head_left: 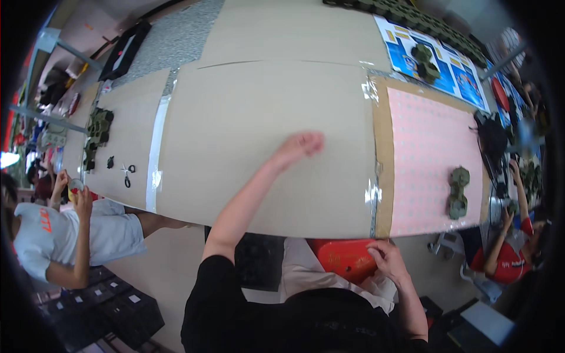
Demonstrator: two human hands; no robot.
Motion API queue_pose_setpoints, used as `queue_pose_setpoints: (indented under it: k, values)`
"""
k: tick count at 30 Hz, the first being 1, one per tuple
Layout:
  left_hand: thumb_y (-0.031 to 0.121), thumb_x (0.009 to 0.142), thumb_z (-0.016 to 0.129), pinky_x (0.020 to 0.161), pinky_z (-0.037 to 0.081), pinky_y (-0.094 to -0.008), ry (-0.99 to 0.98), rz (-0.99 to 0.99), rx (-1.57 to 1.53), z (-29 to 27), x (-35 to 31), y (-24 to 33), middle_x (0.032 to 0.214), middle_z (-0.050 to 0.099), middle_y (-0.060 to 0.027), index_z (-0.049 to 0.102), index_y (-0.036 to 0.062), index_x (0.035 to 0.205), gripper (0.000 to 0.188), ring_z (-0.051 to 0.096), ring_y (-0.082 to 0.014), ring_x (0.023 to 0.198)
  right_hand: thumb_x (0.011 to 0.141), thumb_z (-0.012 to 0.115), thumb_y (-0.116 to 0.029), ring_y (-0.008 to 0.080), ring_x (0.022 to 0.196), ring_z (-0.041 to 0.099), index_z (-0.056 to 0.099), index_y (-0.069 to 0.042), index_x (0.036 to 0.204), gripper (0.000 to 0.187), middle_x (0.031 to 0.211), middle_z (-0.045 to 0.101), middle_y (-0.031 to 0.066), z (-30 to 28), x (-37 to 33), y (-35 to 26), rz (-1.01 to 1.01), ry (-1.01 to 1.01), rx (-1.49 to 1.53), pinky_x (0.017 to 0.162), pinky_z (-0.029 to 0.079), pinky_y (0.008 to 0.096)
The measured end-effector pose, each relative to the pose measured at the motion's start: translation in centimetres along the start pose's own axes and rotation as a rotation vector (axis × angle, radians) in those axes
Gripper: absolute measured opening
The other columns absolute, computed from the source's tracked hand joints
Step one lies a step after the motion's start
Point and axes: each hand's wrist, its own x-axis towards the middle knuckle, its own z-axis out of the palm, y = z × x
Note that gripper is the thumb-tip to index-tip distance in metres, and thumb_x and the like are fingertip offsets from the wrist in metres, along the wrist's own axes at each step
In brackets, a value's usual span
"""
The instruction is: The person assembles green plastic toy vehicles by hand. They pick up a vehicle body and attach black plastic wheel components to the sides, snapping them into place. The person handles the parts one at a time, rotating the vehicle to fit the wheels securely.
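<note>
My left hand [299,146] is above the middle of the beige board-covered table [259,106], with its arm reaching in from below. Its fingers are curled into a fist, slightly blurred, and what is inside, if anything, is hidden. Below the table's front edge, my right hand [389,262] hangs beside a red stool [344,259]. Its fingers are loosely bent, with the thumb apart, and nothing shows between them. Whether it touches the stool, I cannot tell. The nearest thing on the table to my right hand is a dark green lobed piece [458,193], lying on a pink patterned sheet [415,153].
At left lie black-handled scissors [128,175] and more green lobed pieces [97,132]. Another green piece [425,63] rests on a blue-and-white printed sheet [397,50]. A long green row [406,15] lines the far edge. People sit at left [65,235] and right [506,253].
</note>
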Motion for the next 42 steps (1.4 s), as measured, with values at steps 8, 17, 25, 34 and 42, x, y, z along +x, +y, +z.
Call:
queue_pose_setpoints:
  k: [8,17,25,34,42]
  values:
    - [0.013,0.086,0.048,0.075,0.047,-0.0343,1.337,0.191,-0.340,-24.0,19.7,0.1,0.115,0.049,-0.0142,0.027,0.0021,0.137,0.056,0.058,-0.0236,0.090,0.078,0.066,-0.035,0.0366,0.126,0.033,0.049,-0.011,0.125,0.055,0.133,0.038,0.0207,3.1,16.4,1.5,-0.656,0.187,-0.575,0.097,0.031,0.0494]
    - [0.035,0.087,0.053,0.090,0.038,-0.0519,1.845,-0.292,0.232,-23.2,21.7,3.3,0.130,0.045,-0.0163,0.041,0.0030,0.129,0.054,0.044,-0.0316,0.118,0.080,0.061,-0.040,0.0395,0.124,0.034,0.050,-0.012,0.123,0.053,0.133,0.037,0.0227,3.1,17.3,2.6,-0.631,0.173,-0.589,0.096,0.029,0.0519]
    - [0.047,0.084,0.054,0.103,0.024,-0.0587,1.056,-0.545,1.146,-21.4,19.7,3.9,0.140,0.037,-0.0107,0.038,0.0147,0.137,0.063,0.028,-0.0288,0.134,0.081,0.060,-0.038,0.0398,0.125,0.031,0.050,-0.011,0.123,0.051,0.134,0.035,0.0227,2.5,17.0,2.5,-0.657,0.161,-0.585,0.098,0.027,0.0522]
    - [0.044,0.082,0.055,0.097,0.042,-0.0378,0.892,-0.109,1.064,-11.6,17.9,14.7,0.118,0.059,-0.0163,0.038,0.0089,0.137,0.067,0.053,-0.0340,0.112,0.082,0.060,-0.032,0.0382,0.126,0.032,0.049,-0.006,0.123,0.049,0.133,0.037,0.0243,2.8,16.0,2.3,-0.803,0.234,-0.515,0.100,0.025,0.0488]
    - [0.039,0.087,0.056,0.097,0.040,-0.0384,0.142,0.081,1.359,10.0,6.4,0.7,0.121,0.056,-0.0150,0.053,0.0082,0.125,0.049,0.051,-0.0289,0.114,0.079,0.063,-0.020,0.0291,0.116,0.047,0.062,-0.003,0.100,0.027,0.117,0.055,0.0153,3.0,18.0,5.1,-0.830,0.373,0.080,0.100,0.028,0.0405]
